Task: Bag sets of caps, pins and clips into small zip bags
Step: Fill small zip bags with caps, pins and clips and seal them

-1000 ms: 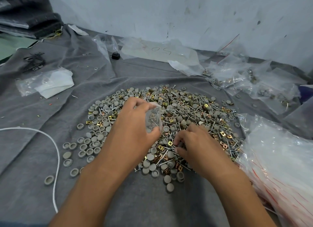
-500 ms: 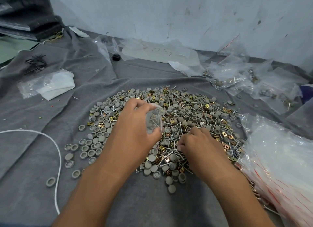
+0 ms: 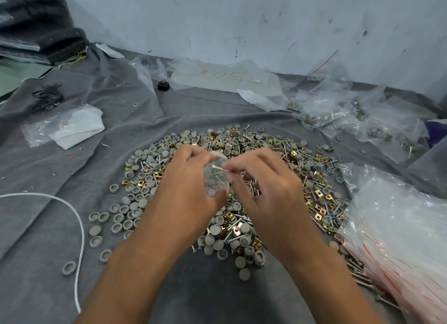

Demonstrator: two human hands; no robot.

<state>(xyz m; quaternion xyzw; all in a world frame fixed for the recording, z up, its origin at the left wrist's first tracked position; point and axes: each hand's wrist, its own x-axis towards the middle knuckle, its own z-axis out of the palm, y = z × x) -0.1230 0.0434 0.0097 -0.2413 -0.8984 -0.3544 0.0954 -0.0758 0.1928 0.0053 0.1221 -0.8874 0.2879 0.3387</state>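
Above the parts pile [image 3: 242, 159], left hand [image 3: 191, 190] grip clamped on zip bag [image 3: 215, 181], right hand [image 3: 268, 190] pinching pin [image 3: 221, 169] at its mouth

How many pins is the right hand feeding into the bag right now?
1 that I can see: a pin pinched by the right hand at the mouth of the small bag, which the left hand holds. Fingers may hide more.

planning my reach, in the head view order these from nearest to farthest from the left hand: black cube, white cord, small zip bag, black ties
1. small zip bag, held in the left hand itself.
2. white cord, on the cloth to its left.
3. black cube, far side near the wall.
4. black ties, far left.
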